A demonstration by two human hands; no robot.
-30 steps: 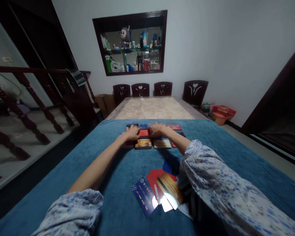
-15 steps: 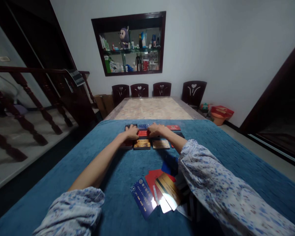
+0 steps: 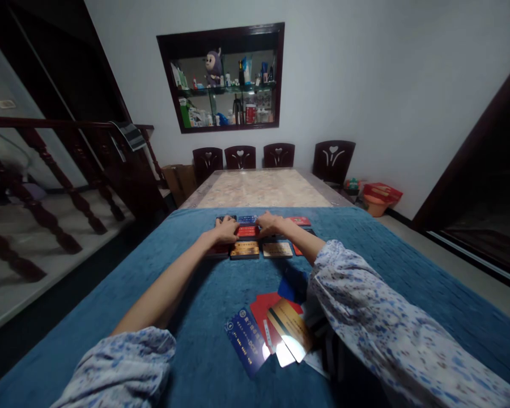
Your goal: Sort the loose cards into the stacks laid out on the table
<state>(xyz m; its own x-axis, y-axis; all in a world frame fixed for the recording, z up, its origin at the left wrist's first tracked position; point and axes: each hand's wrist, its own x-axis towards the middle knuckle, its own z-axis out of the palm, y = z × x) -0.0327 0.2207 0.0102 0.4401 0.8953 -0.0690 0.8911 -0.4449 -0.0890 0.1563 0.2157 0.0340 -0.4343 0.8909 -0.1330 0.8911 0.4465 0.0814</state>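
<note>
A stack of red cards (image 3: 247, 231) lies in the middle row on the blue cloth, between my two hands. My left hand (image 3: 226, 229) presses at its left side, fingers bent down. At its right side my right hand (image 3: 268, 224) grips with curled fingers; the fingertips are partly hidden. Behind it is a blue card stack (image 3: 247, 219), and in front are a gold card stack (image 3: 245, 250) and a cream card stack (image 3: 277, 250). Another red card stack (image 3: 300, 221) shows beyond my right wrist. My hands and forearm partly cover other stacks.
Nearer me lie loose cards: a dark blue card (image 3: 247, 340), a gold card (image 3: 291, 326), a red card (image 3: 263, 311) and others, partly under my right sleeve. Blue cloth (image 3: 187, 362) covers the table's near part. Chairs (image 3: 279, 156) stand at the far end, a railing (image 3: 68, 122) at left.
Both hands stay at the red card stack with hardly any movement. The whole view has shifted very slightly.
</note>
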